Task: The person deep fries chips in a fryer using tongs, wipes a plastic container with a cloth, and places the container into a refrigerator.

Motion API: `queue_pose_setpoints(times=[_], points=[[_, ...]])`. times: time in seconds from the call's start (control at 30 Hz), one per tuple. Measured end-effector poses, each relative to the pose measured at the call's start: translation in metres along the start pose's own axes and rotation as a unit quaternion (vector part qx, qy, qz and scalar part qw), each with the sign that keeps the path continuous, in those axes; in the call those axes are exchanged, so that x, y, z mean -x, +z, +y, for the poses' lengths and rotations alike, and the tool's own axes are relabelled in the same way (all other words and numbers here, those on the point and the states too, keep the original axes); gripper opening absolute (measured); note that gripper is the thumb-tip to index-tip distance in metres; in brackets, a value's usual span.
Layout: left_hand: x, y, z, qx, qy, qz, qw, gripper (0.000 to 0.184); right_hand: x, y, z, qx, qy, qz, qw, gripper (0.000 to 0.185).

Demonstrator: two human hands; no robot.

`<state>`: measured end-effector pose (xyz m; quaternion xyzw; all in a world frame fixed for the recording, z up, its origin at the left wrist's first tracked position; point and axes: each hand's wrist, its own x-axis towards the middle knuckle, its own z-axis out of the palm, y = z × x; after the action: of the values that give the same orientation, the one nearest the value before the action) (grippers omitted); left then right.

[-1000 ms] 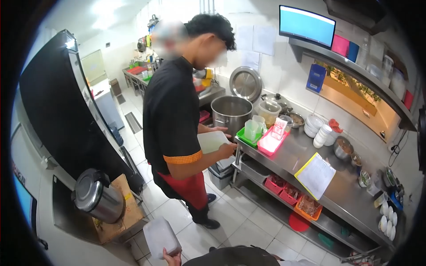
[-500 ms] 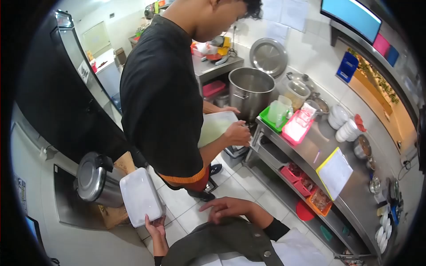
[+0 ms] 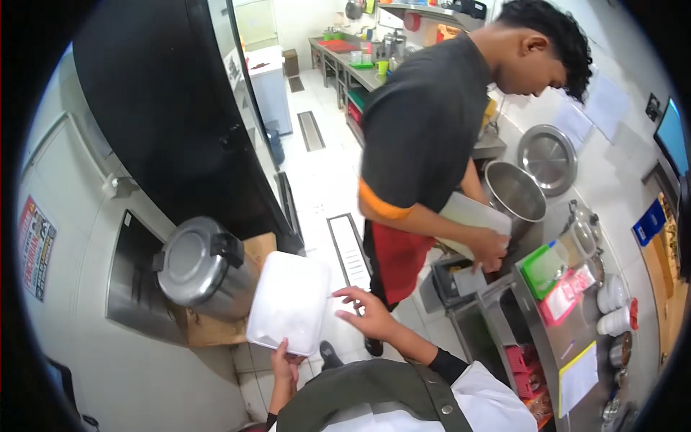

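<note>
A white rectangular plastic container [image 3: 289,302] is held up in front of my body, its flat, pale face toward me. My left hand [image 3: 286,365] grips its lower edge, with the thumb on the near face and the fingers behind. Close to the container's right side is my right hand [image 3: 368,315], fingers apart and holding nothing. To the left of the container stands a large steel pot with a lid and black handles [image 3: 205,270], on a piece of cardboard [image 3: 260,252].
A co-worker in a dark shirt [image 3: 432,115] stands ahead, holding a pale board or tray [image 3: 471,223] beside a tall steel stockpot [image 3: 515,191]. A steel counter [image 3: 543,317] with baskets runs along the right. A black door [image 3: 158,122] is at the left.
My view has swung left. The container has come nearer to my right hand, which has lifted toward its side. The co-worker stands further right in view, still holding the pale board or tray.
</note>
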<state>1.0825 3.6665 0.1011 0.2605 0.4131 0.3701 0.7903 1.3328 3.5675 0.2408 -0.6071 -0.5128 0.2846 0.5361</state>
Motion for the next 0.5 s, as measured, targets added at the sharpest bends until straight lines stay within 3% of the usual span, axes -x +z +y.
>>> queue_pose_setpoints(times=[0.13, 0.23, 0.33, 0.4, 0.47, 0.5], points=[[-0.068, -0.006, 0.064, -0.065, 0.010, -0.042, 0.997, 0.064, -0.098, 0.014, 0.042, 0.051, 0.064, 0.066, 0.994, 0.041], [-0.102, 0.003, 0.125, -0.126, 0.036, -0.076, 0.989, 0.064, -0.160, 0.019, 0.112, -0.003, 0.086, 0.051, 0.995, 0.054], [-0.154, -0.004, 0.178, -0.171, -0.012, -0.124, 0.977, 0.060, -0.197, 0.011, 0.113, -0.177, 0.291, -0.014, 0.940, 0.070], [-0.192, 0.001, 0.206, -0.205, -0.025, -0.217, 0.954, 0.058, -0.208, 0.013, 0.132, -0.266, 0.310, -0.052, 0.911, 0.082], [-0.218, 0.026, 0.237, -0.320, -0.053, -0.136, 0.936, 0.059, -0.213, 0.014, 0.145, -0.255, 0.297, -0.045, 0.919, 0.081], [-0.242, 0.034, 0.241, -0.311, -0.061, -0.178, 0.932, 0.059, -0.216, 0.015, 0.164, -0.286, 0.283, -0.050, 0.914, 0.078]])
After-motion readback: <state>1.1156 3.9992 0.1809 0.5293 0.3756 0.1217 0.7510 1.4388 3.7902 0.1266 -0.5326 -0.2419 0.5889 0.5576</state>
